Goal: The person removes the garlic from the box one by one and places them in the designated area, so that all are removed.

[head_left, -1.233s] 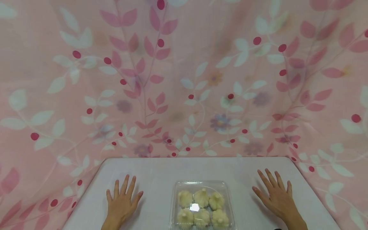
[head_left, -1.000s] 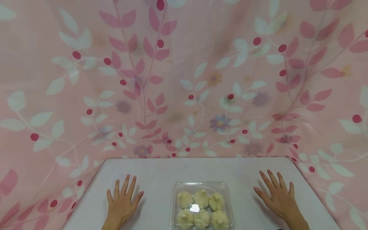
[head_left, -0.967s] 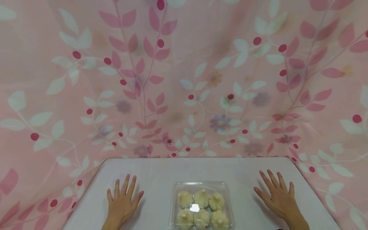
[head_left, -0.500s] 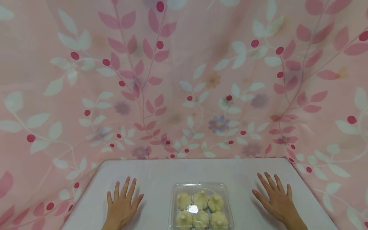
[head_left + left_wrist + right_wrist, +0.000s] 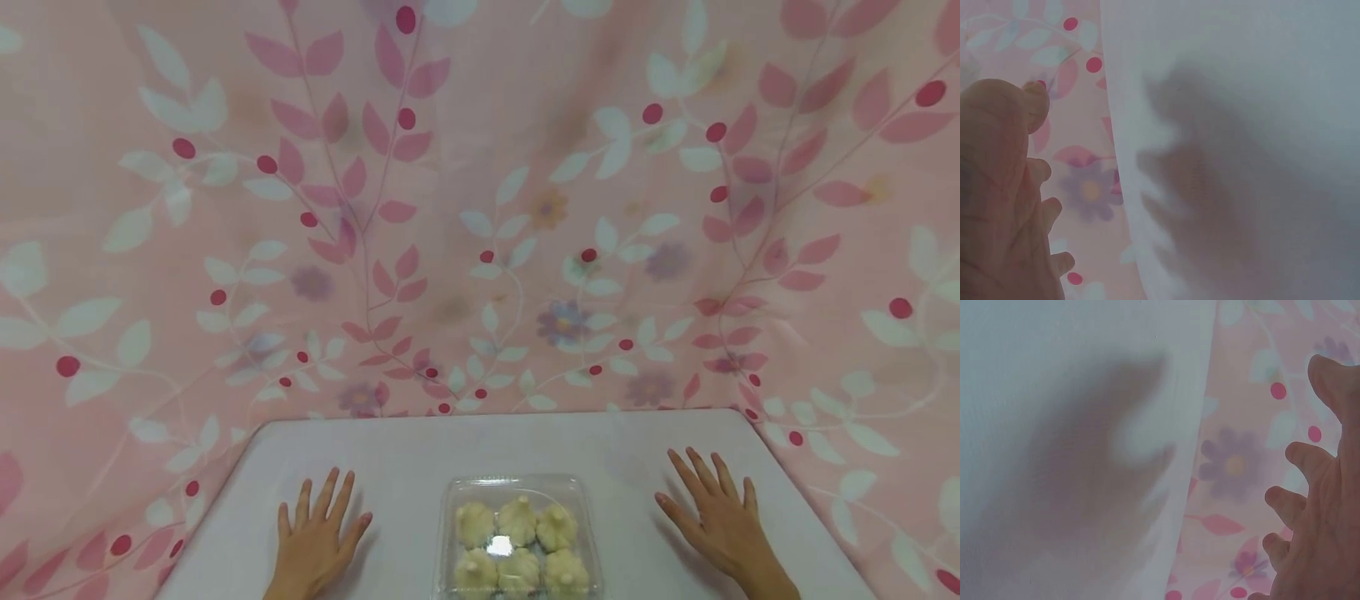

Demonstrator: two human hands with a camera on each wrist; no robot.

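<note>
A clear plastic box [image 5: 517, 481] stands at the near middle of the white table, its lid reflecting a bright spot. Inside it sit several pale garlic bulbs [image 5: 517, 521] in two rows. To the left of the box, my left hand [image 5: 311, 542] is spread with its fingers straight, holding nothing. On the other side my right hand [image 5: 720, 525] is likewise spread and holds nothing. Both wrist views show the left palm [image 5: 997, 200] and right palm [image 5: 1322, 519] apart from the table, each casting a shadow on it. Neither hand touches the box.
The white table [image 5: 420, 442] has rounded far corners. Behind it and at both sides hangs a pink curtain [image 5: 465, 208] printed with leaves, berries and flowers. The box's near edge runs to the bottom of the head view.
The head view has shifted slightly, so the curtain and box appear a little further left. Both hands stay spread, with only slight movement.
</note>
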